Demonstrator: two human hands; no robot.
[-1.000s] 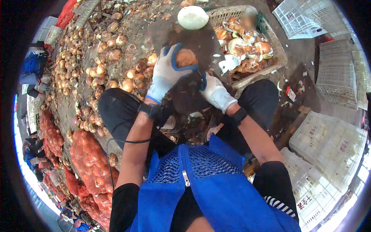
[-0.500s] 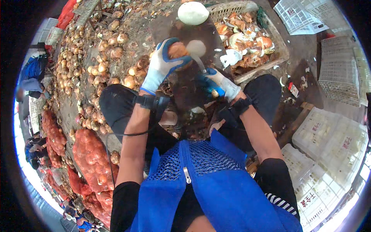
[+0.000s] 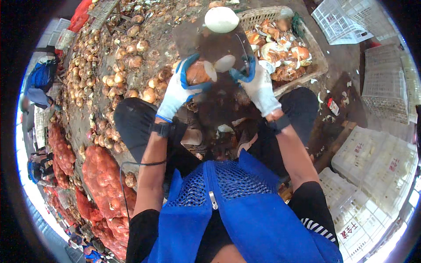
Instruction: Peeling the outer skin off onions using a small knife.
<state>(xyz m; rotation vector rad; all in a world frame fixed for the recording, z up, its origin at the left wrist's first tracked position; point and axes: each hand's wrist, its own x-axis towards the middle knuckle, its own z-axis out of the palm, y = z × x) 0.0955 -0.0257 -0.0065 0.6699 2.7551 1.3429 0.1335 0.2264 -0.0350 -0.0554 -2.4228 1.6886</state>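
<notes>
One peeled onion [image 3: 222, 19] appears done; left hand [image 3: 176, 87] fingers grip a brown-skinned onion [image 3: 197, 72], end trimmed, skin remaining; right hand [image 3: 259, 85] fingers bent, grip unclear.

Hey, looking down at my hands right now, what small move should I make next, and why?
I'd probably turn the round, brown-skinned onion in your white-and-blue gloved left hand, because its pale, seemingly cut end points toward your white-and-blue gloved right hand, while brown skin covers much of the rest.
</notes>
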